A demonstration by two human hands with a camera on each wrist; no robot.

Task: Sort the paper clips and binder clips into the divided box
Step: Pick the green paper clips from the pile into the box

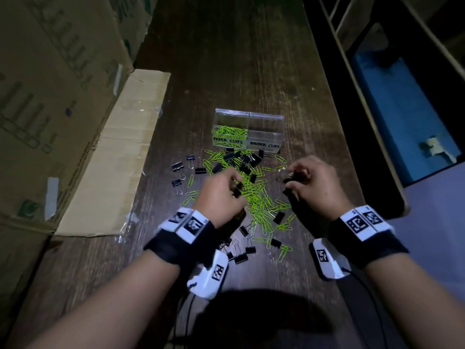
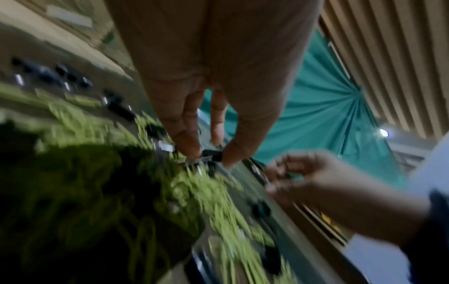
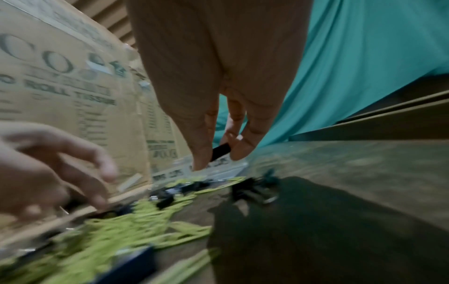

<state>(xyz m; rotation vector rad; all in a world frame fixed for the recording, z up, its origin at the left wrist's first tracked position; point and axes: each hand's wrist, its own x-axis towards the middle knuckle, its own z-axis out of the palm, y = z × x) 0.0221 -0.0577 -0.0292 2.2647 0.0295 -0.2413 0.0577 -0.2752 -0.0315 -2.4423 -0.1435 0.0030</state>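
Note:
A clear divided box (image 1: 266,119) stands on the dark wooden table, labelled PAPER CLIPS on its left half and BINDER CLIPS on its right. Green paper clips (image 1: 230,132) lie in the left compartment. A mixed pile of green paper clips (image 1: 259,195) and black binder clips (image 1: 241,157) is spread in front of it. My left hand (image 1: 224,190) hovers over the pile and pinches a black binder clip (image 2: 212,154). My right hand (image 1: 312,180), to the right of the pile, pinches another black binder clip (image 3: 219,150) between thumb and fingers.
Large cardboard cartons (image 1: 55,102) and a flattened flap (image 1: 120,157) border the table's left side. A wooden shelf frame (image 1: 362,102) with a blue surface (image 1: 402,117) runs along the right. More binder clips (image 1: 241,250) lie near my wrists.

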